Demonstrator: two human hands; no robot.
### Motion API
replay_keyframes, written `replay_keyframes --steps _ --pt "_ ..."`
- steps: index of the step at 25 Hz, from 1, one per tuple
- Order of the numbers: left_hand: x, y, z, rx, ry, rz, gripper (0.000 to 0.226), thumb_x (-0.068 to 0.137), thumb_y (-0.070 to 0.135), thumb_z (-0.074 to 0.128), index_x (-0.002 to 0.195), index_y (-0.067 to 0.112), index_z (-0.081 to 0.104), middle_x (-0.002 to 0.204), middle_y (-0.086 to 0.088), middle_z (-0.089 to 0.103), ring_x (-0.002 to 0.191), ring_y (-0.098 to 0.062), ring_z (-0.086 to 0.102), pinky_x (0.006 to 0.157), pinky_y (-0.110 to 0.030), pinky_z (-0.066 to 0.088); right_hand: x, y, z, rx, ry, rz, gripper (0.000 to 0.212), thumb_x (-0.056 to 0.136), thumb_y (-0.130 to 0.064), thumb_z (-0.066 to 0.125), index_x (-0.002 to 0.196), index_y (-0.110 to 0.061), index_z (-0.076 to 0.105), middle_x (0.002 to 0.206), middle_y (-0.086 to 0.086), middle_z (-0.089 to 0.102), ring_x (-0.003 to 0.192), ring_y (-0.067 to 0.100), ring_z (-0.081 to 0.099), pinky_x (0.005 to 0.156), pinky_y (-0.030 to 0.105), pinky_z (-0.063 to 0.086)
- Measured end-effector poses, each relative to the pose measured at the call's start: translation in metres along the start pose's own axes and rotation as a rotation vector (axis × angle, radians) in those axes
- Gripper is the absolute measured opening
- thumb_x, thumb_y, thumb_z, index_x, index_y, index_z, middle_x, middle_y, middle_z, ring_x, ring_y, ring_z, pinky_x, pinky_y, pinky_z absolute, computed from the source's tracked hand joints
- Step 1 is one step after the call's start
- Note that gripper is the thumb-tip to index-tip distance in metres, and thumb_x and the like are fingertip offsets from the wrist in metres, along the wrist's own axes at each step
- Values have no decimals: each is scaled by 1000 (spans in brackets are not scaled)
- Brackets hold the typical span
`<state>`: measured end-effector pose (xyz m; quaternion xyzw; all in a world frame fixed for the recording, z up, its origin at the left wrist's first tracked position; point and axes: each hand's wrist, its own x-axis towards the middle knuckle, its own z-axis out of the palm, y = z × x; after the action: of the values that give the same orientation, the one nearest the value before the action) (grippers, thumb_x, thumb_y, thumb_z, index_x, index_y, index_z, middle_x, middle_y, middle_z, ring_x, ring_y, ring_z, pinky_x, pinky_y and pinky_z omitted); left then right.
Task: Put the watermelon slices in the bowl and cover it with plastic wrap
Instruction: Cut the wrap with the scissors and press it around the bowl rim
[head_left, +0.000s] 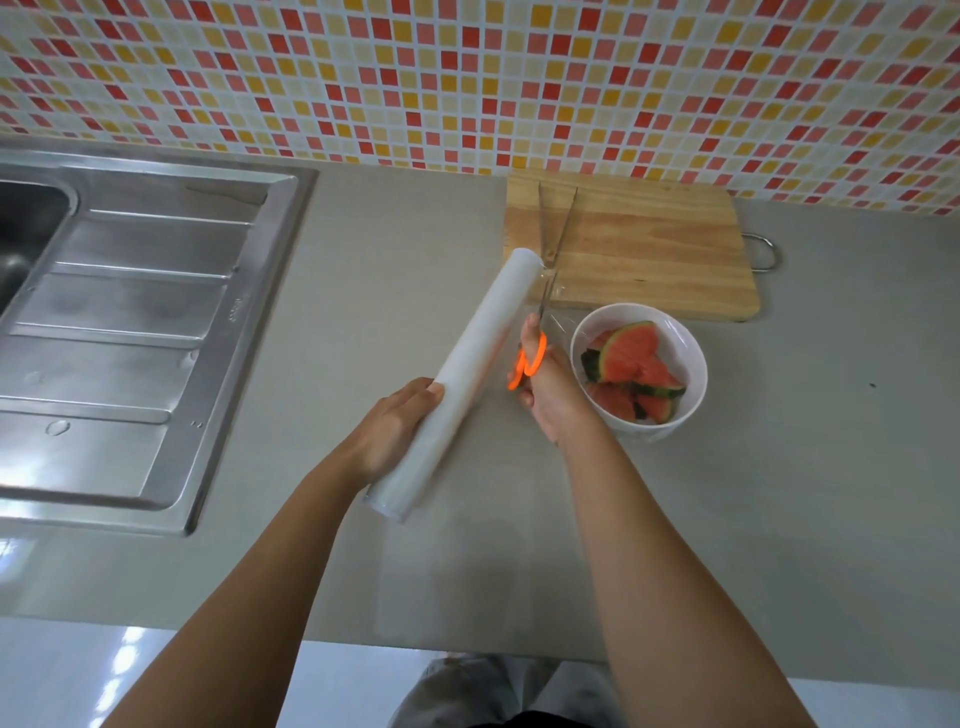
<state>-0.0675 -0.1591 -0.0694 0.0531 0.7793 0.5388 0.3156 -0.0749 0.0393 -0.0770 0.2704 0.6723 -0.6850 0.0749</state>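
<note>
The person is standing at the table (405, 234) with both hands busy. The left hand (395, 431) is gripping the plastic wrap roll (467, 374) around its near end and holding it slanted above the table, far end pointing toward the cutting board (665, 249). The right hand (550, 395) is gripping the orange-handled scissors (530, 358), with the blades pointing away along the roll's right side. There a thin sheet of film (551, 291) is running off toward the bowl (691, 338). The bowl is sitting on the table just beside the right hand, and the watermelon slices (631, 353) are already lying inside it. I cannot tell how far the film is reaching over the rim, as it is nearly invisible.

I am judging the film to be very light, soft and clingy, likely to fold onto itself once it is cut free. It wants holding by its edge and keeping taut. The roll looks stiff and light, easy to hold round its body. The bowl looks smooth and is best steadied by its wall.

The board's edge, with tongs (558, 218) lying on the board, is crowding the bowl's far side. More open table is lying to its right and near side. The sink (130, 332) is well apart on the left.
</note>
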Motion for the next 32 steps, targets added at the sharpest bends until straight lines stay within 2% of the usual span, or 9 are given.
replay_keyframes --steps 3,8,14,18,21,23,25,29,32 --pt "0 -2 -3 6 -7 -3 35 83 60 40 83 30 58 72 16 57 66 -8 52 70 -33 40 6 -1 0 -2 -9 4 56 80 -72 37 59 -20 39 51 -1 44 48 11 35 44 25 21" --pt "-1 -1 -9 -43 -4 -8 30 85 57 41 76 33 58 71 14 56 66 -12 51 69 -34 39 10 -1 0 32 26 0 48 87 -64 37 64 -21 36 57 0 39 39 0 39 35 13 24" --pt "-9 -2 -22 -31 -26 -29 27 86 56 40 80 40 61 72 20 59 67 -8 54 70 -32 41 20 -9 5 -18 33 26 56 80 -72 37 56 -21 38 52 -4 41 48 10 32 44 24 17" --pt "-17 -2 -33 -97 10 -25 33 84 54 42 83 26 59 79 1 57 71 -20 51 69 -36 40 23 -14 8 -27 106 38 52 84 -65 42 58 -21 38 51 -3 41 48 12 35 40 21 22" --pt "-23 -3 -40 -187 37 -60 48 84 52 41 101 9 56 88 -11 58 72 -21 54 63 -32 45 10 -13 21 -231 213 -1 52 81 -64 49 59 -17 44 55 3 51 50 18 43 48 25 30" --pt "-29 -5 -37 -254 81 -84 48 84 52 41 104 12 57 90 -11 61 72 -19 57 61 -29 47 -7 -3 33 -306 207 -37 42 81 -54 58 66 -17 45 61 0 55 58 18 53 53 25 36" --pt "-33 -8 -33 -312 144 -112 45 85 52 41 101 15 60 88 -9 62 73 -20 57 64 -32 47 -27 7 40 -398 163 -59 30 84 -43 59 80 -16 49 74 1 60 75 22 60 60 28 40" --pt "-38 -16 -30 -236 255 -148 54 86 60 43 99 14 68 85 -4 66 74 -20 61 69 -36 48 -54 16 49 -788 190 -161 31 89 -30 51 96 0 54 98 17 58 92 35 54 71 35 34" --pt "-35 -21 -30 -156 344 -109 36 89 57 48 105 30 66 97 7 68 84 -13 65 70 -28 50 -58 14 55 -977 213 -175 29 89 -26 50 103 -1 51 108 17 53 96 36 54 65 33 32"
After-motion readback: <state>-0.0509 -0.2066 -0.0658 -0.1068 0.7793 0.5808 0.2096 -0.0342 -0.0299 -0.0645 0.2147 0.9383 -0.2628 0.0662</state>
